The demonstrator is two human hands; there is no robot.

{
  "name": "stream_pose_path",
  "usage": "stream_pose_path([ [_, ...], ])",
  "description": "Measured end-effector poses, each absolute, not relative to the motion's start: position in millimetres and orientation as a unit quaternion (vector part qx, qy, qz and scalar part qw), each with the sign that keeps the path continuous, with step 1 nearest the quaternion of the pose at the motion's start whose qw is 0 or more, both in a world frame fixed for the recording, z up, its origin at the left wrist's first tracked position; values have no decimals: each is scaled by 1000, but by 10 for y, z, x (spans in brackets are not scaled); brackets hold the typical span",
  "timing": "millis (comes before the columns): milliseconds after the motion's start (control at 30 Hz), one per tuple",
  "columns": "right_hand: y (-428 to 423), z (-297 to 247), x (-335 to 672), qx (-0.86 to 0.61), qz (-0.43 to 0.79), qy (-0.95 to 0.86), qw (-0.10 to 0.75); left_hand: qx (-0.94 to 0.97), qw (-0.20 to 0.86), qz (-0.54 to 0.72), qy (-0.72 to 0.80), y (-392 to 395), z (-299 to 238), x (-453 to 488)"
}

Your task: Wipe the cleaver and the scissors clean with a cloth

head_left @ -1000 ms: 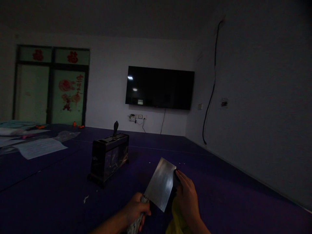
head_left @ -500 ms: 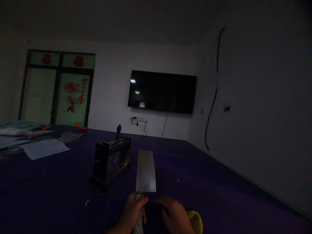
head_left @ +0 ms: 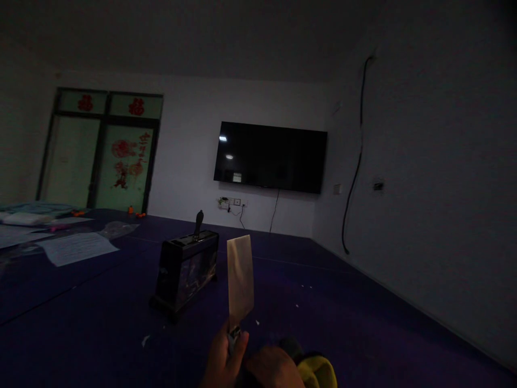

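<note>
My left hand point(head_left: 226, 353) is wrapped round the handle of a cleaver point(head_left: 240, 277), whose broad blade points up and away from me. My right hand point(head_left: 274, 366) is low in the picture, close to the bottom of the handle. Its fingers are blurred and partly hidden, so I cannot make out whether they touch the handle. Just to the right of it lies a yellow item point(head_left: 319, 372) with a dark edge, cut off by the picture's bottom. Left of the cleaver stands a black knife block point(head_left: 186, 269) with one dark-handled knife point(head_left: 198, 223) in it.
The purple tabletop point(head_left: 100, 312) carries small white scraps. Printed sheets point(head_left: 78, 248), clear plastic film point(head_left: 117, 229) and small orange items point(head_left: 131, 209) lie at the far left. Beyond are a wall-mounted television point(head_left: 270, 156), a glass door point(head_left: 121, 161) and a dangling black cable point(head_left: 355, 172).
The cleaver has turned and its blade tip has risen a little. My right hand has moved down and left, nearer the handle. A dark shape now shows beside the yellow item.
</note>
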State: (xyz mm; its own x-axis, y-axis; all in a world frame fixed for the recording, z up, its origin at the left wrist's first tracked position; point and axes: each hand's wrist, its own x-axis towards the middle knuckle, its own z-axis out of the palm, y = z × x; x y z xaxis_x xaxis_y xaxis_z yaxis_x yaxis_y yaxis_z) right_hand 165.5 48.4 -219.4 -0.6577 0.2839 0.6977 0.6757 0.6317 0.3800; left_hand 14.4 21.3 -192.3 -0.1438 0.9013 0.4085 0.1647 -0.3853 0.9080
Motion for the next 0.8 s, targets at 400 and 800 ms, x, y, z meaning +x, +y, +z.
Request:
stream_pose_path([
  [400,462,-2231,1659,-292,-332,-849,290,653,213,583,434,340,-2013,174],
  [800,196,-1824,1943,-506,-170,-775,339,700,-139,464,525,621,-437,-621],
])
